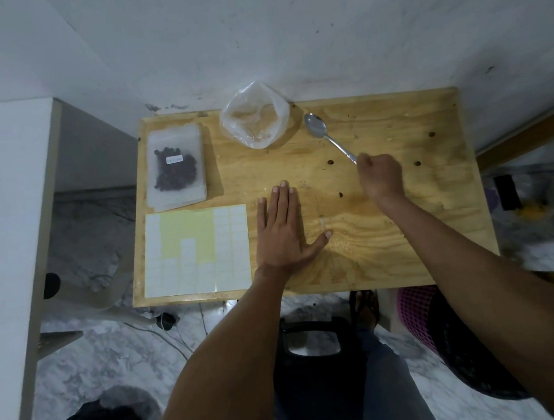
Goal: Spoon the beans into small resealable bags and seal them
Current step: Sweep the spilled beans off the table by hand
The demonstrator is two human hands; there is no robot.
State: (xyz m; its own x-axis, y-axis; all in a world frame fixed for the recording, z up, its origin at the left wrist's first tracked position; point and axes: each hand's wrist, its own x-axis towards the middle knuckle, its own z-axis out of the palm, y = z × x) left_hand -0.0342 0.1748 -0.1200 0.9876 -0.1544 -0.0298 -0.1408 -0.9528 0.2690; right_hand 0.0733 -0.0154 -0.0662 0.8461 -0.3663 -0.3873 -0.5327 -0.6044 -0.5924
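Note:
On the wooden table [403, 253], a stack of small resealable bags [176, 166] lies at the back left; the top one holds dark beans and bears a white label. A crumpled clear plastic bag [254, 119] stands open at the back middle and looks nearly empty. A metal spoon [317, 128] lies to its right, bowl up. My right hand [380, 176] is closed around the end of the spoon's handle. My left hand [282, 232] lies flat on the table with fingers spread, holding nothing. A few loose beans [341, 195] are scattered on the wood.
A sheet of white sticker labels [196, 251], partly used, lies at the front left corner. A white wall runs behind the table and a white cabinet [8, 228] stands left. A black stool [311, 342] and a purple basket [417, 314] sit on the floor below.

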